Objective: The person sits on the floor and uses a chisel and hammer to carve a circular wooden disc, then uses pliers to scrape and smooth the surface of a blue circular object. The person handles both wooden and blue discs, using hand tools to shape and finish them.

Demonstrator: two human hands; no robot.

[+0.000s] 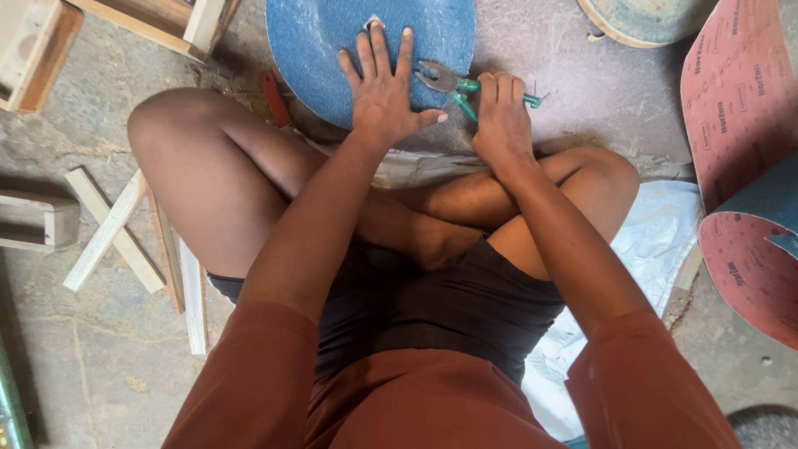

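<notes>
I sit cross-legged on a concrete floor. My left hand [381,90] lies flat with fingers spread on a round blue abrasive disc [316,41] that rests on the floor in front of my knees. My right hand [501,118] grips the green handles of a pair of pliers [450,83]. The metal jaws of the pliers point left and lie at the disc's right edge, close to my left thumb. A small pale notch shows at the disc's middle above my fingertips.
Wooden offcuts [116,233] lie crossed on the floor at left, with wooden frames [37,50] at top left. Curled sheets of red-backed sandpaper [736,125] lie at right. A white plastic sheet [657,241] is under my right leg. Another round disc [644,21] lies at top right.
</notes>
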